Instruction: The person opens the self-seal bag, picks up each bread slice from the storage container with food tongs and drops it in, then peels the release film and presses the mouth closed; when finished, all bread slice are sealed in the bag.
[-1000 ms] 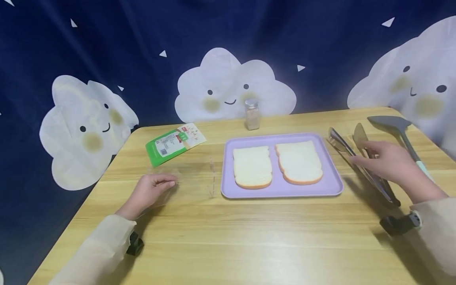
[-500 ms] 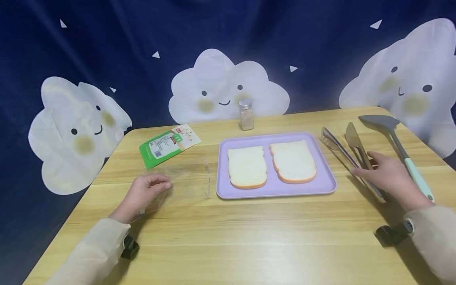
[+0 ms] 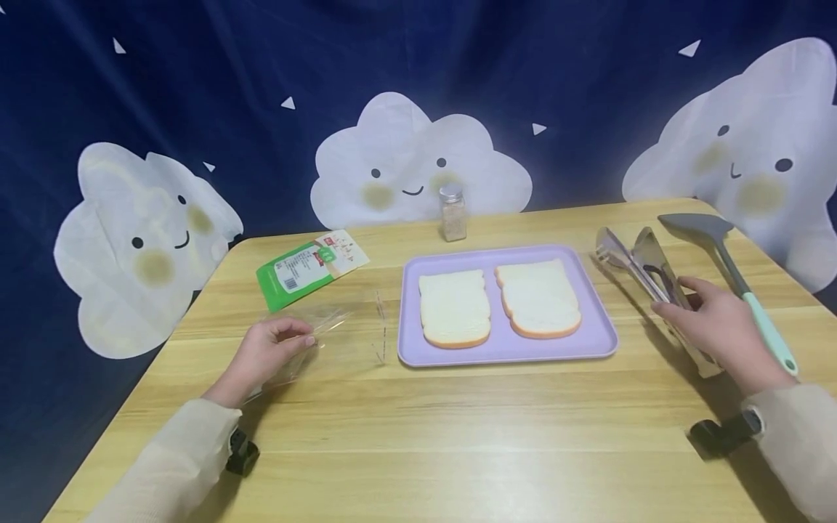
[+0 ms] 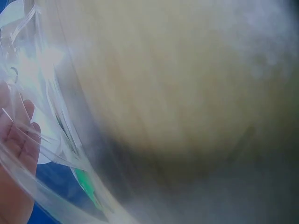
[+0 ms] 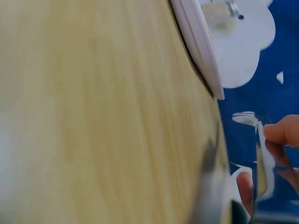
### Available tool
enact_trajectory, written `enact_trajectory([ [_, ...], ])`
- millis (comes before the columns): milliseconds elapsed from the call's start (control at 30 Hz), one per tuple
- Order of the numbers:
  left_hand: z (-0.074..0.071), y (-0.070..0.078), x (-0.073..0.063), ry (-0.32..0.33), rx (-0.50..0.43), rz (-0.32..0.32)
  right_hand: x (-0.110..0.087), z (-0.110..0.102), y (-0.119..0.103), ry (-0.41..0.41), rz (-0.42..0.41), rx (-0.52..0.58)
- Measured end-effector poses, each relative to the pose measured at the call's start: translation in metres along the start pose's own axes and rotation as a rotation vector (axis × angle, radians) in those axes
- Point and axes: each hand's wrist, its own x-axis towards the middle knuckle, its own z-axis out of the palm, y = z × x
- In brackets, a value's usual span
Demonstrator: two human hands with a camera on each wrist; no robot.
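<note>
In the head view my left hand pinches a clear plastic bag between thumb and fingers, low over the table's left side. The bag arcs past the fingers in the left wrist view. My right hand grips metal food tongs by their arms, thumb on the near side, fingers on the far one. The tongs' two heads stand apart and point away from me. Their shadow falls on the wood, so they seem raised. The right wrist view shows part of the shiny tongs in the fingers.
Between the hands lies a lilac tray with two bread slices. Behind the bag is a green and white packet. A glass shaker stands at the back. A grey spatula with a mint handle lies far right.
My right hand has turned the tongs, so their broad sides now face the camera more. My left hand stays on the bag, whose film has creased. The head view has shifted slightly.
</note>
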Motion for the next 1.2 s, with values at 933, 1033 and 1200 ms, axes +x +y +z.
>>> enact_trajectory([
  [933,0.001,-0.001,-0.001,-0.012,-0.013,0.017,-0.035,0.028,-0.074,-0.432,-0.182,0.473],
  [1033,0.0,0.0,-0.002,-0.011,-0.018,0.014,-0.037,0.031,-0.077,-0.427,-0.185,0.473],
  [1200,-0.001,0.001,-0.003,0.006,-0.005,0.016,-0.039,0.034,-0.084,-0.418,-0.187,0.427],
])
